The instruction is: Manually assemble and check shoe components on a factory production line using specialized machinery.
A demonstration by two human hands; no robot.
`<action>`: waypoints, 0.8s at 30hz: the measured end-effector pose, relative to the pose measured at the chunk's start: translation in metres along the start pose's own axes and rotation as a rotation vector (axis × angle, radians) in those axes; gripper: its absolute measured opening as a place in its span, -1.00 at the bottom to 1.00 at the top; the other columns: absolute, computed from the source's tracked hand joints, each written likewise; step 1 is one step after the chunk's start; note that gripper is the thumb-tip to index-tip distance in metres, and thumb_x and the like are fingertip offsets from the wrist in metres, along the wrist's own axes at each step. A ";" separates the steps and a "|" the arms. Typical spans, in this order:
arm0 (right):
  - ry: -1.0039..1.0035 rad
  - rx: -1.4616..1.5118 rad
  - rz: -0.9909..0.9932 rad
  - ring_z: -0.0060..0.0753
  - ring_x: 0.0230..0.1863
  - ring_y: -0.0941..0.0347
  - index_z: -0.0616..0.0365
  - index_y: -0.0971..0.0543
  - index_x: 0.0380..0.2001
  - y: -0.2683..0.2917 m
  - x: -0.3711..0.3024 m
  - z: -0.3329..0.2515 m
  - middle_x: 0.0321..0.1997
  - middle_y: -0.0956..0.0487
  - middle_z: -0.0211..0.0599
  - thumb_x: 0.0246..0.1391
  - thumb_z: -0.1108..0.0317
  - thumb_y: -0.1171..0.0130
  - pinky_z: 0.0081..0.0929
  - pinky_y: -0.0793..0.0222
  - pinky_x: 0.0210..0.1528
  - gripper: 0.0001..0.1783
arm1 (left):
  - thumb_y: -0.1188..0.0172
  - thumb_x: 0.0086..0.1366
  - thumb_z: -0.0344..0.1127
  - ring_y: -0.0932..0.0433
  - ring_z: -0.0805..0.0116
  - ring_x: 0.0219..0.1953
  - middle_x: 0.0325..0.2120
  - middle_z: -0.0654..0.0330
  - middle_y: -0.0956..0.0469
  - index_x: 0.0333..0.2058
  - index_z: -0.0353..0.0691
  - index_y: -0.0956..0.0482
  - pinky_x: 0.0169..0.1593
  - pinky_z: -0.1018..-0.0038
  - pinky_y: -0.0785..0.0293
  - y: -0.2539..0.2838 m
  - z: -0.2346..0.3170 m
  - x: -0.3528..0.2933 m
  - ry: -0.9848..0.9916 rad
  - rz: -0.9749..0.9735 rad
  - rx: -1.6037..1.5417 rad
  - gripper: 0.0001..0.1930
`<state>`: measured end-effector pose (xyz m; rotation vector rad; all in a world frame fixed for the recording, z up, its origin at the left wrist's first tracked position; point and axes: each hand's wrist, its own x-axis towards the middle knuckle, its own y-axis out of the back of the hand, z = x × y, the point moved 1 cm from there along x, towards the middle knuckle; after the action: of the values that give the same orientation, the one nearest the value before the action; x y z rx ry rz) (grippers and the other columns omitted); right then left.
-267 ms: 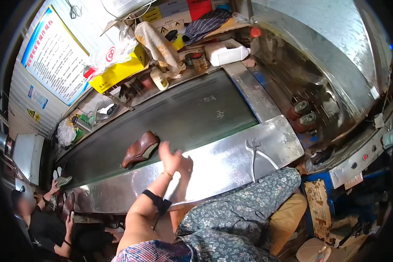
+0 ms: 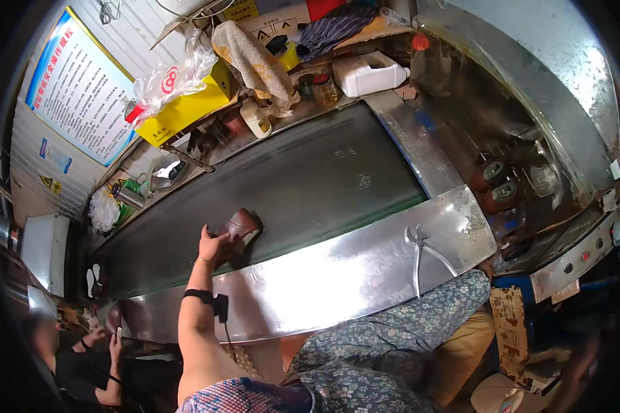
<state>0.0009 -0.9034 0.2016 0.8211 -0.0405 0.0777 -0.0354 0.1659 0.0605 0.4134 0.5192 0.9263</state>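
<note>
A brown leather shoe [image 2: 241, 228] lies on the dark green conveyor belt [image 2: 324, 172], close to its near edge. My left hand [image 2: 212, 242] reaches over the steel rim and closes on the shoe's left end. A black band with a cord sits on that wrist. My right hand is out of the picture.
Pliers [image 2: 420, 251] lie on the steel rim [image 2: 351, 275] to the right. Behind the belt stand a white jug [image 2: 368, 72], a yellow box [image 2: 186, 107], jars and cloths. Another person [image 2: 83, 365] sits at the lower left. A metal hood [image 2: 530, 82] curves over the right end.
My left hand, earlier spread open above the steel rim to the right of the shoe, has moved left and forward and taken hold of the shoe.
</note>
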 end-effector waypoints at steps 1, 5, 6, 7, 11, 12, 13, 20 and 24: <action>-0.037 0.140 -0.042 0.03 -0.10 -0.55 0.05 -0.53 0.07 -0.012 -0.011 -0.037 0.04 -0.55 -0.04 0.27 0.02 0.06 -0.08 -0.44 0.01 -0.54 | -0.47 -0.08 -0.27 -0.40 0.07 0.17 0.11 -0.08 -0.42 0.31 -0.34 -0.08 0.17 0.24 -0.38 0.015 -0.014 0.004 -0.002 0.004 0.009 0.01; -0.190 0.711 -0.207 0.00 -0.07 -0.53 0.14 -0.55 0.00 -0.061 -0.057 -0.186 -0.03 -0.57 -0.02 0.25 0.13 0.01 -0.17 -0.40 0.04 -0.60 | -0.55 -0.20 -0.40 -0.45 0.15 0.12 0.09 0.00 -0.44 0.25 -0.32 -0.16 0.16 0.28 -0.40 0.060 -0.071 -0.002 -0.269 -0.523 0.034 0.00; -0.211 0.879 -0.240 -0.01 -0.07 -0.53 0.16 -0.56 -0.02 -0.073 -0.062 -0.231 -0.04 -0.58 -0.02 0.24 0.16 0.00 -0.19 -0.39 0.05 -0.61 | -0.55 -0.18 -0.30 -0.50 0.13 0.09 0.02 -0.06 -0.50 0.16 -0.30 -0.27 0.15 0.31 -0.41 0.085 -0.093 0.001 -0.405 -0.205 0.526 -0.10; -0.294 0.971 -0.294 -0.02 -0.06 -0.52 0.19 -0.57 -0.04 -0.074 -0.094 -0.257 -0.06 -0.58 -0.01 0.24 0.18 -0.01 -0.21 -0.38 0.05 -0.63 | -0.53 -0.16 -0.12 -0.55 0.06 0.02 -0.07 -0.12 -0.55 0.11 -0.27 -0.34 0.10 0.33 -0.43 0.037 -0.064 -0.011 -0.178 -0.110 0.804 -0.15; -0.436 1.396 -0.343 -0.10 -0.02 -0.51 0.30 -0.57 -0.10 -0.073 -0.139 -0.331 -0.10 -0.59 -0.01 0.21 0.28 -0.06 -0.27 -0.36 0.07 -0.68 | -0.45 -0.08 0.02 -0.59 0.03 -0.10 -0.16 -0.13 -0.59 -0.05 -0.36 -0.47 -0.01 0.32 -0.48 -0.007 0.021 -0.051 -0.162 -0.142 0.862 -0.29; -0.390 1.441 -0.277 -0.17 0.00 -0.50 0.34 -0.56 -0.12 -0.033 -0.094 -0.319 -0.09 -0.59 -0.01 0.21 0.29 -0.07 -0.27 -0.37 0.07 -0.68 | -0.43 -0.05 0.04 -0.62 0.08 -0.13 -0.19 -0.10 -0.61 -0.10 -0.40 -0.49 -0.05 0.32 -0.50 -0.006 0.029 -0.058 -0.126 -0.152 0.710 -0.32; -0.257 1.422 -0.081 -0.18 -0.01 -0.51 0.35 -0.56 -0.13 -0.003 -0.057 -0.312 -0.11 -0.60 -0.03 0.21 0.32 -0.07 -0.29 -0.38 0.06 -0.70 | -0.39 0.01 0.02 -0.62 0.18 -0.16 -0.22 0.01 -0.63 -0.12 -0.41 -0.54 -0.06 0.36 -0.50 -0.003 -0.003 -0.044 -0.008 -0.277 0.265 -0.38; 0.247 2.211 0.027 -0.32 0.16 -0.41 0.23 -0.24 0.29 0.208 0.070 -0.338 0.24 -0.42 -0.13 0.11 0.52 -0.16 -0.30 -0.30 0.22 -0.34 | -0.16 0.25 -0.07 -0.36 0.18 0.20 0.18 0.10 -0.36 0.25 -0.27 -0.23 0.29 0.30 -0.23 -0.161 0.044 -0.239 0.232 -1.487 -1.247 -0.33; 0.268 2.707 0.370 -0.40 0.17 -0.38 0.24 -0.27 0.27 0.266 0.065 -0.323 0.21 -0.45 -0.21 0.19 0.36 -0.15 -0.43 -0.21 0.25 -0.40 | 0.00 0.28 0.25 -0.24 0.25 0.29 0.27 0.12 -0.24 0.33 -0.27 -0.08 0.36 0.33 -0.08 -0.201 0.098 -0.351 0.413 -1.745 -0.818 -0.15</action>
<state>0.0455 -0.4833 0.1802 3.4886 0.2467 0.6763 -0.0225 -0.2467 0.1147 -0.9418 0.5884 -0.5552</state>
